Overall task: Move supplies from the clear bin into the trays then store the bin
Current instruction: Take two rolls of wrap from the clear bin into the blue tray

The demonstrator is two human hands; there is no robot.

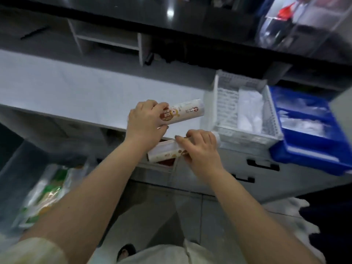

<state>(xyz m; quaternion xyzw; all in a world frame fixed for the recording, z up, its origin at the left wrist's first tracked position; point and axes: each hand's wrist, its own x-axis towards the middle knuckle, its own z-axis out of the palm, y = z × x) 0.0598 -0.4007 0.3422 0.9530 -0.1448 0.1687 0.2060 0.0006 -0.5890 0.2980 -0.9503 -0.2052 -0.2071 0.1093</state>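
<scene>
A: Why is the upper packet (182, 111) held out over the counter (76, 88)?

B: It is gripped at one end by the left hand (146, 121), its free end turned right toward the white tray (245, 138), probably for dropping in.

A: And the right hand (200, 149)?

B: It is closed on a second packet (163, 152), held lower and nearer, just left of that tray. The blue tray (304, 153) is set further right.

A: The clear bin (297, 21)?

B: Possibly the clear container seen far right, blurred.
</scene>
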